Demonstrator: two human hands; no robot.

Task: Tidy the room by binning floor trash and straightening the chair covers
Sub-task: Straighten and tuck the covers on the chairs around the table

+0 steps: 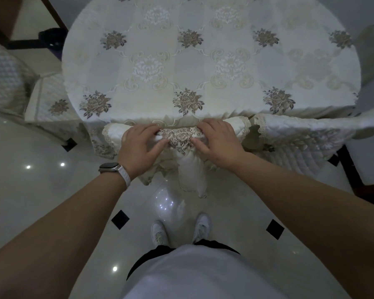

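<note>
A cream quilted chair cover [177, 138] with an embroidered brown rose drapes over the top of a chair back pushed against the table. My left hand [141, 144], with a watch on its wrist, grips the cover on the left of the rose, fingers curled over the top edge. On the right of the rose my right hand [217, 139] grips the same cover the same way. A long flap of the cover [192, 175] hangs down toward the floor between my hands.
A round table [209, 61] with a floral cream cloth fills the view ahead. Covered chairs stand at the left [50, 98] and right [307, 139]. The glossy white tiled floor [52, 190] has small black inlays. My white shoes [181, 230] stand below.
</note>
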